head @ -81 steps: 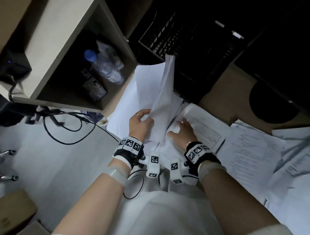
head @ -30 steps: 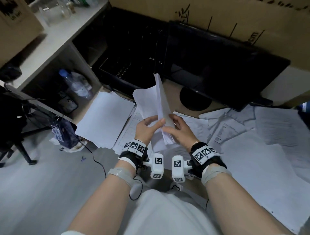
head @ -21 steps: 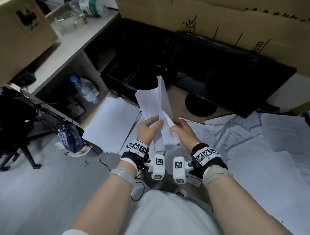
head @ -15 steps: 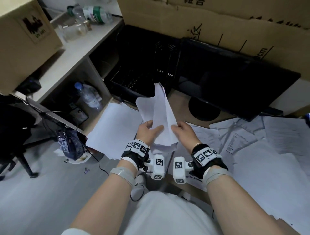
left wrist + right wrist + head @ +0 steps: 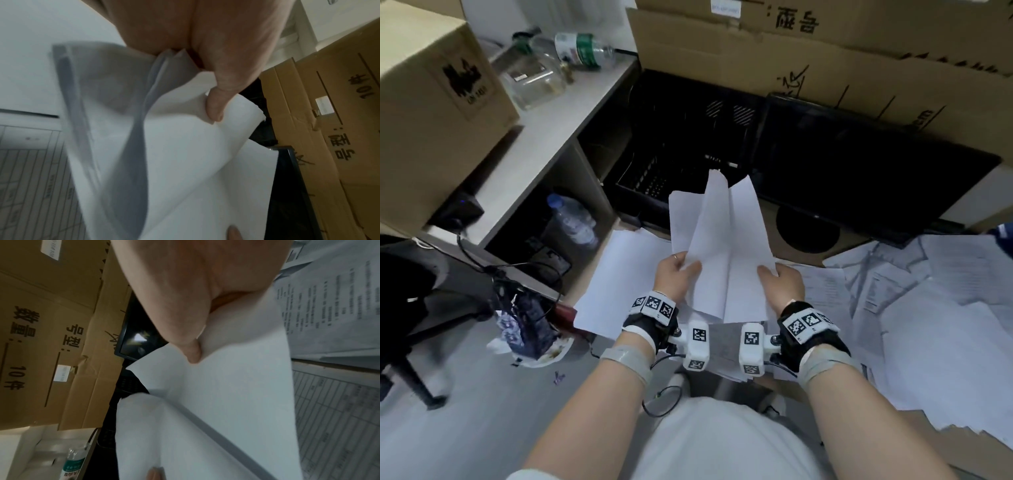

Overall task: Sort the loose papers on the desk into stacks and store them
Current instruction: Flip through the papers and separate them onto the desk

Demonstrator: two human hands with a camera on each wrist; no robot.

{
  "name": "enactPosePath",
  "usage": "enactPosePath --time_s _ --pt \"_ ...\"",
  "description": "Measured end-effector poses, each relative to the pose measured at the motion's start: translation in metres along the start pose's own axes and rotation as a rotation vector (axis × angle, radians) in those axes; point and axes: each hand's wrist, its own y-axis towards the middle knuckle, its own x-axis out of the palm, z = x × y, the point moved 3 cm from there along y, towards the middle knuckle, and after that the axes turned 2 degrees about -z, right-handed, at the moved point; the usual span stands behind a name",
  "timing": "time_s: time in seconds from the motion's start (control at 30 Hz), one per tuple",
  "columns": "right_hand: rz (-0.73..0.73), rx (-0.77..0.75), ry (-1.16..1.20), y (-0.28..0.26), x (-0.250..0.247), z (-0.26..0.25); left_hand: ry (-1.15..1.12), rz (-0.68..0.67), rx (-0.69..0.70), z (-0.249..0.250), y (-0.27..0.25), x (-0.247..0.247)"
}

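While both hands hold it above the desk's near edge, the sheaf of blank white sheets (image 5: pixel 722 246) stands nearly upright and fans open toward its top corners. The left hand (image 5: pixel 675 277) pinches the sheaf's lower left edge between thumb and curled fingers; the wrist view shows several sheet edges tucked under the thumb (image 5: pixel 216 104). The right hand (image 5: pixel 780 284) grips the lower right edge the same way, thumb pressed on the front sheet. Behind the sheaf's top edge sits a black mesh file tray (image 5: pixel 654 178), and to its right a dark monitor (image 5: pixel 859 178) on a round base. A neat stack of plain paper (image 5: pixel 619 281) lies left of the hands, overhanging the desk edge. Printed pages (image 5: pixel 914 301) sprawl overlapping across the right side. Cardboard boxes (image 5: pixel 825 61) wall in the back. A shelf unit (image 5: pixel 544 144) closes the left side, with a water bottle (image 5: pixel 571 219) in its lower compartment.
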Motion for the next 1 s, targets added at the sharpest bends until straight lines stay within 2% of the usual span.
enactPosePath --time_s 0.17,0.27,0.37,0.5,0.63,0.77,0.93,1.0 --pt "0.058 0.083 -0.006 -0.009 0.025 0.007 -0.064 0.204 -0.023 -0.012 0.005 -0.055" --pt "-0.023 0.083 -0.030 -0.009 0.065 0.011 0.086 0.273 -0.023 -0.019 0.010 -0.097" --pt "-0.110 0.131 -0.028 -0.010 0.114 0.020 0.218 0.344 -0.068 -0.057 0.024 -0.143" --pt "-0.192 0.201 -0.048 -0.010 0.169 0.035 0.322 0.432 -0.063 -0.055 0.015 -0.180" --pt "-0.273 0.230 -0.084 0.000 0.221 0.052 0.343 0.401 -0.070 -0.073 0.021 -0.209" --pt "-0.388 0.256 -0.080 0.000 0.250 0.041 0.331 0.364 -0.036 -0.052 0.014 -0.199" --pt "-0.246 0.125 0.037 -0.007 0.219 0.006 0.284 0.294 -0.022 -0.046 0.022 -0.175" --pt "-0.324 0.068 0.207 -0.012 0.206 -0.014 0.234 0.253 -0.018 -0.048 0.025 -0.161"
